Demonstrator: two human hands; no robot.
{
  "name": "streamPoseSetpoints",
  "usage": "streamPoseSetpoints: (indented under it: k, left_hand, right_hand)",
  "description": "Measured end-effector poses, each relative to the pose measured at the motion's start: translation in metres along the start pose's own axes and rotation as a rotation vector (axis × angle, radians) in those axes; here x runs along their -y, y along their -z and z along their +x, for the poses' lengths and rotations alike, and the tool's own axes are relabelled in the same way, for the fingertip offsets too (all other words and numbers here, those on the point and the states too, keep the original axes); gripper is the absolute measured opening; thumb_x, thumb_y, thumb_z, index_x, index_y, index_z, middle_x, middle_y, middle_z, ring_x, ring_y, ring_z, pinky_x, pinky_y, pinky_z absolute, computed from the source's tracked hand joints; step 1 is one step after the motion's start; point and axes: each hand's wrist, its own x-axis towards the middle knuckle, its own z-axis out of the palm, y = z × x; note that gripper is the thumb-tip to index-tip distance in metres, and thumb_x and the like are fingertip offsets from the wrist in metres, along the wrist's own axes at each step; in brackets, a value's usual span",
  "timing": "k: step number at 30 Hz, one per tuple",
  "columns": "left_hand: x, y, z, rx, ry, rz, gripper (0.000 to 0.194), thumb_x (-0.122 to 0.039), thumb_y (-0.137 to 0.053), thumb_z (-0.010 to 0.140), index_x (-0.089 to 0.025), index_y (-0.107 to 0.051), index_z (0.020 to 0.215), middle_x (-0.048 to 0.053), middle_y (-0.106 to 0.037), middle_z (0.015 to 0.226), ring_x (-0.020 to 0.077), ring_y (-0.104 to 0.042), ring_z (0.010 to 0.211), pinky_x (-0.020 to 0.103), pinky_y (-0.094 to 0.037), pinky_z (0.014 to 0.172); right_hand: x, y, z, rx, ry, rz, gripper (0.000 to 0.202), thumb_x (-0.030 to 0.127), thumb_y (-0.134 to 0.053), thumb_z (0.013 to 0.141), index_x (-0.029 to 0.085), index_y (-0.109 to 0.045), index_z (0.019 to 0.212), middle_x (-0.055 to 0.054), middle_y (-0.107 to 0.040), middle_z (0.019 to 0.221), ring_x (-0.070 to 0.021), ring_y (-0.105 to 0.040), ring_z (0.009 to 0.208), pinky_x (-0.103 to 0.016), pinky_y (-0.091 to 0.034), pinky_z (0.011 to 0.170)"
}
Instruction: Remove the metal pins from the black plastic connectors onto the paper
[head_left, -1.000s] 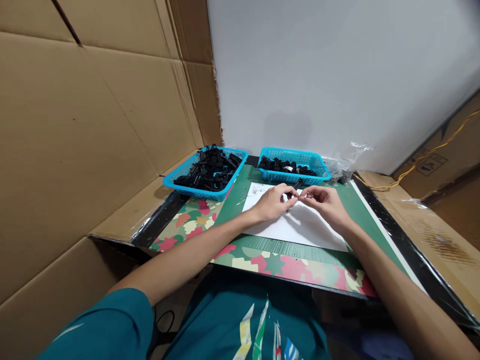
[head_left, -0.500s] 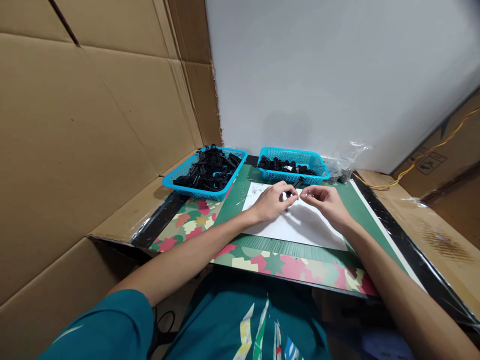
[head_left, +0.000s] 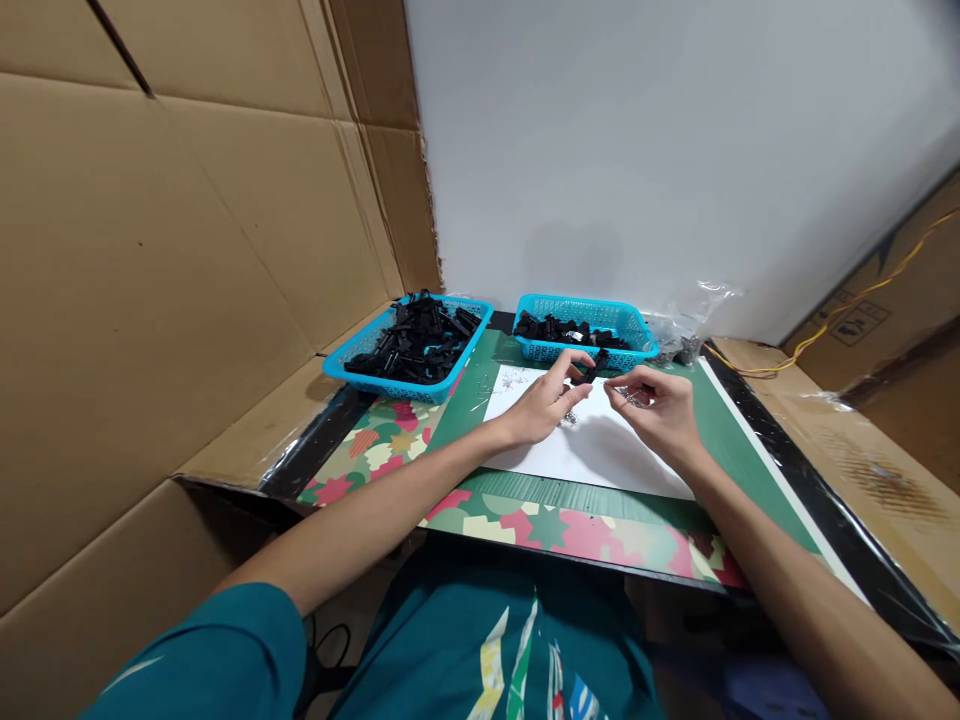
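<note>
My left hand (head_left: 541, 405) is closed on a black part (head_left: 589, 375) above a white sheet (head_left: 600, 455). Just to its right, my right hand (head_left: 660, 408) is curled with thumb and forefinger together, holding small silvery pieces (head_left: 634, 397) too small to name. A little pile of tiny metal bits (head_left: 568, 419) lies on the sheet below my left hand, and more bits (head_left: 513, 380) are scattered at its upper left corner. The fingertips of the two hands are close but apart.
A blue basket (head_left: 437, 392) full of black parts stands at the left, and a second blue basket (head_left: 551, 352) with black parts behind my hands. Clear plastic bags (head_left: 686, 335) lie beside it. Cardboard walls (head_left: 187, 250) flank the table.
My right hand has turned and moved slightly right, showing silvery pieces in its fingers. My left fingers have lifted and spread a little around the black part. The small pile shows more.
</note>
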Motion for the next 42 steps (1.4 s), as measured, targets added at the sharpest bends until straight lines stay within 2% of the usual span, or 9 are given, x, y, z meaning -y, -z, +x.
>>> streamPoseSetpoints:
  k: [2,4,9,14,22,26,32,37,42]
  left_hand:
    - [0.0028,-0.0021,0.0007,-0.011,0.008,-0.054,0.054,-0.043,-0.062,0.101,-0.026,-0.041,0.147,0.005,-0.060,0.112,0.0117,-0.056,0.073,0.028,-0.053,0.071]
    - [0.0043,-0.0030,0.0017,-0.026,0.016,-0.081,0.060,-0.043,-0.067,0.098,-0.027,-0.041,0.150,0.006,-0.060,0.115,0.0123,-0.058,0.075,0.029,-0.054,0.070]
    - [0.0041,-0.0010,0.0032,-0.074,-0.007,-0.043,0.056,-0.044,-0.072,0.095,-0.025,-0.054,0.144,0.008,-0.062,0.116,0.0191,-0.063,0.090,0.033,-0.059,0.076]
    - [0.0038,-0.0001,0.0027,-0.085,-0.034,-0.027,0.054,-0.043,-0.070,0.096,-0.026,-0.053,0.145,0.008,-0.063,0.116,0.0164,-0.063,0.083,0.031,-0.058,0.070]
    - [-0.0010,0.0019,0.0009,-0.032,-0.028,-0.034,0.050,-0.042,-0.071,0.097,-0.026,-0.058,0.142,0.007,-0.067,0.115,0.0140,-0.062,0.077,0.028,-0.056,0.069]
    - [-0.0023,0.0032,0.0014,-0.029,0.003,-0.031,0.049,-0.042,-0.072,0.096,-0.026,-0.060,0.140,0.007,-0.068,0.113,0.0169,-0.065,0.083,0.029,-0.056,0.071]
    - [-0.0006,0.0046,0.0029,-0.018,0.015,-0.059,0.050,-0.044,-0.074,0.094,-0.025,-0.061,0.138,0.007,-0.068,0.115,0.0143,-0.064,0.078,0.028,-0.055,0.069]
    - [0.0013,0.0036,0.0024,0.011,0.067,-0.157,0.058,-0.046,-0.076,0.091,-0.021,-0.062,0.141,0.013,-0.070,0.123,0.0130,-0.063,0.074,0.023,-0.047,0.057]
    - [0.0037,0.0067,0.0023,0.090,0.087,-0.169,0.059,-0.052,-0.072,0.094,-0.017,-0.066,0.141,0.009,-0.074,0.103,0.0094,-0.054,0.061,0.024,-0.043,0.055]
  right_hand:
    - [0.0037,-0.0006,-0.0016,-0.016,0.041,-0.023,0.016,0.034,-0.072,0.087,0.021,-0.075,0.078,-0.002,-0.065,0.066,-0.0136,-0.044,0.055,-0.031,-0.037,0.054]
    - [0.0070,-0.0010,-0.0024,-0.015,0.084,-0.055,0.016,0.034,-0.071,0.088,0.023,-0.074,0.078,-0.003,-0.066,0.067,-0.0147,-0.046,0.056,-0.032,-0.039,0.055]
    - [0.0095,-0.0025,-0.0031,-0.007,0.149,-0.108,0.019,0.032,-0.068,0.091,0.024,-0.074,0.075,-0.002,-0.061,0.063,-0.0156,-0.048,0.056,-0.033,-0.040,0.055]
    - [0.0093,-0.0033,-0.0033,0.002,0.195,-0.122,0.019,0.027,-0.067,0.091,0.024,-0.076,0.075,0.000,-0.059,0.059,-0.0149,-0.047,0.054,-0.032,-0.040,0.055]
    - [0.0083,-0.0031,-0.0039,0.076,0.165,-0.145,0.018,0.030,-0.064,0.091,0.025,-0.078,0.079,0.000,-0.056,0.057,-0.0153,-0.048,0.054,-0.032,-0.041,0.057]
    - [0.0093,-0.0033,-0.0037,0.063,0.156,-0.122,0.017,0.030,-0.066,0.090,0.026,-0.077,0.078,0.001,-0.057,0.059,-0.0136,-0.045,0.051,-0.031,-0.040,0.054]
    - [0.0077,-0.0040,-0.0040,0.072,0.132,-0.073,0.016,0.032,-0.068,0.088,0.026,-0.077,0.077,0.000,-0.060,0.060,-0.0135,-0.044,0.050,-0.031,-0.039,0.053]
    - [0.0018,-0.0040,-0.0037,0.135,0.094,-0.026,0.015,0.032,-0.071,0.086,0.024,-0.077,0.074,0.000,-0.063,0.059,-0.0129,-0.044,0.050,-0.030,-0.038,0.053]
    - [0.0033,0.0014,0.0005,0.212,0.028,0.021,0.021,0.040,-0.075,0.089,0.024,-0.081,0.077,-0.001,-0.063,0.058,-0.0134,-0.044,0.053,-0.031,-0.035,0.053]
